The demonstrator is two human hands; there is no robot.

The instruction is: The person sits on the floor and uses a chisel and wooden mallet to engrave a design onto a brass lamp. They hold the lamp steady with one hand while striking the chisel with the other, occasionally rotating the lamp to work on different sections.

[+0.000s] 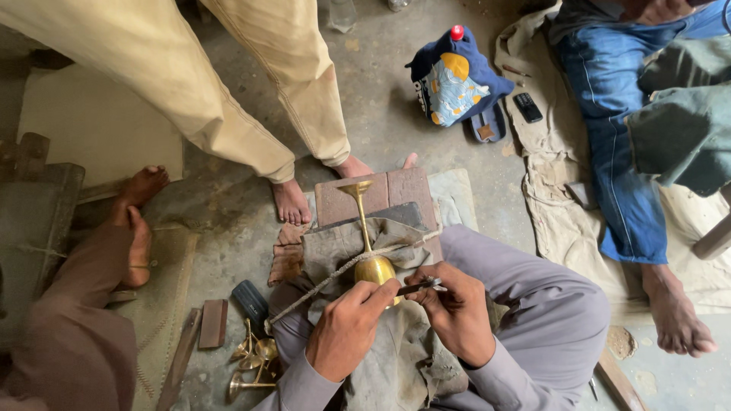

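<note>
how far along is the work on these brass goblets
Looks done: hard to tell; three or so brass goblets lie on the floor by the left knee, finish unclear. In hand: the left hand steadies a goblet on the lap cloth while the right hand holds a thin tool to its bowl. Left: cannot tell.

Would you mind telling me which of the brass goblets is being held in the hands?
The goblet lying across the lap under the rope, steadied by the left hand; the others lie untouched on the floor.
</note>
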